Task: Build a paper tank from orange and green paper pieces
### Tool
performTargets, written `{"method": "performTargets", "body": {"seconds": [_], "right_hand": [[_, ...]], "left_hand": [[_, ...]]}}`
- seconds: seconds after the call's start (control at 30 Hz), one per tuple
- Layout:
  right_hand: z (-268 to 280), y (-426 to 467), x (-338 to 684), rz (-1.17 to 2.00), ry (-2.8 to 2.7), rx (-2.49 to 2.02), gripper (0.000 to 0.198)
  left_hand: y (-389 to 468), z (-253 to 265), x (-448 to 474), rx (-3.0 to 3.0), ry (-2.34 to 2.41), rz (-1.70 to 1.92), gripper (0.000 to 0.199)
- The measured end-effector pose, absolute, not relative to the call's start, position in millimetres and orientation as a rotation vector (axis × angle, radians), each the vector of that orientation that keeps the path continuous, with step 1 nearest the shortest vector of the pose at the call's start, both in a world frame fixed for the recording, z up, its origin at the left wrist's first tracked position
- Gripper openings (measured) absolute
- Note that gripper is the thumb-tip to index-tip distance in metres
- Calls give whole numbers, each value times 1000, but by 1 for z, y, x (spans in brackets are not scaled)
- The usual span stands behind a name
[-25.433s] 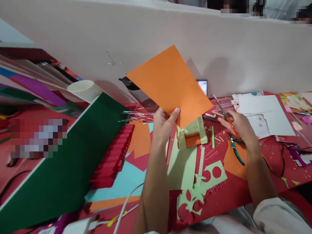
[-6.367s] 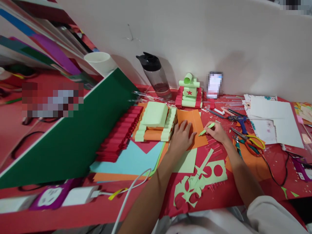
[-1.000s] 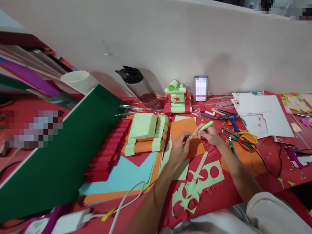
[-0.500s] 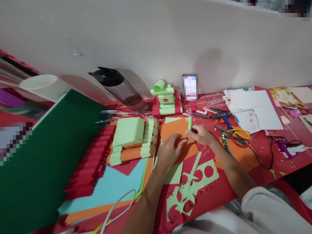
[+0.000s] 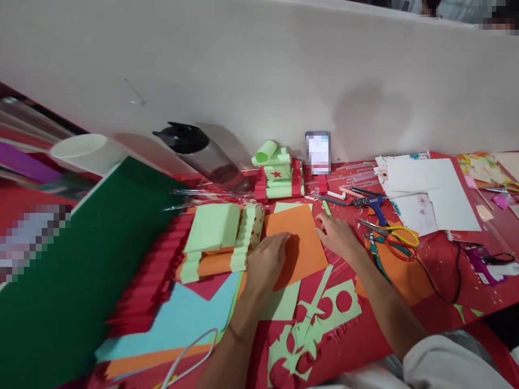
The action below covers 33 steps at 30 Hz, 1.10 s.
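Observation:
My left hand (image 5: 266, 263) is at the right end of a light green and orange paper model (image 5: 214, 229) with corrugated sides and round discs. Its fingers are stretched toward the orange sheet (image 5: 298, 237); whether it touches the model I cannot tell. At the sheet's right edge my right hand (image 5: 338, 235) has its fingers loosely apart, with nothing visible in them. Just beyond its fingertips lies a slim light green stick-like thing (image 5: 326, 207), possibly a pen. Light green paper offcuts (image 5: 343, 300) with round holes lie between my forearms.
A small paper tank (image 5: 278, 173) with a red star stands near the wall beside a phone (image 5: 318, 153). On the right lie a blue glue gun (image 5: 375, 205), yellow-and-red-handled scissors (image 5: 403, 236) and white sheets (image 5: 450, 200). A bottle (image 5: 206, 156) and green board (image 5: 93, 259) stand left.
The green stick-like thing, upright in my right hand before, now lies on the table beyond it. My left hand has moved left from the sheet's middle toward the paper model.

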State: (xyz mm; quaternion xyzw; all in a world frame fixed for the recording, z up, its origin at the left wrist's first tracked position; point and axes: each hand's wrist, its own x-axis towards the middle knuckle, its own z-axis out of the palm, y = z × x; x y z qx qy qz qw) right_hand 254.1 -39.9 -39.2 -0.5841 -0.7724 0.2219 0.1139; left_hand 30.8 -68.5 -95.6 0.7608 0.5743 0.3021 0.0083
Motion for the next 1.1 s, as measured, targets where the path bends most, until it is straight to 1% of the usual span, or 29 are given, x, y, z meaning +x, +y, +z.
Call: {"method": "performTargets", "body": {"seconds": [0.07,0.23,0.47,0.57,0.73,0.9,1.1], "right_hand": [[-39,-43,251,664,-2271,-1696,24],[-44,-48,241,714,-2240,-1687,35],[-51,-57,224,724,-2101,-1676,44],[-55,-57,223,744,-2020,-1628,41],[-58,-52,226,908,-1855,-1541,35],[-54,-49,228,899,-1811,-1528,31],[-57,-42,232,1072,-1602,-1311,24]], "left_hand": [[-67,-99,29,2366,1815,925,30],[-70,-100,29,2383,1797,858,28],[-75,-94,29,2432,1829,835,25],[-76,-93,30,2425,1847,807,24],[-78,-93,31,2365,1880,750,25],[-76,-90,33,2333,1912,720,28],[-74,-84,37,2261,1955,647,30]]}}
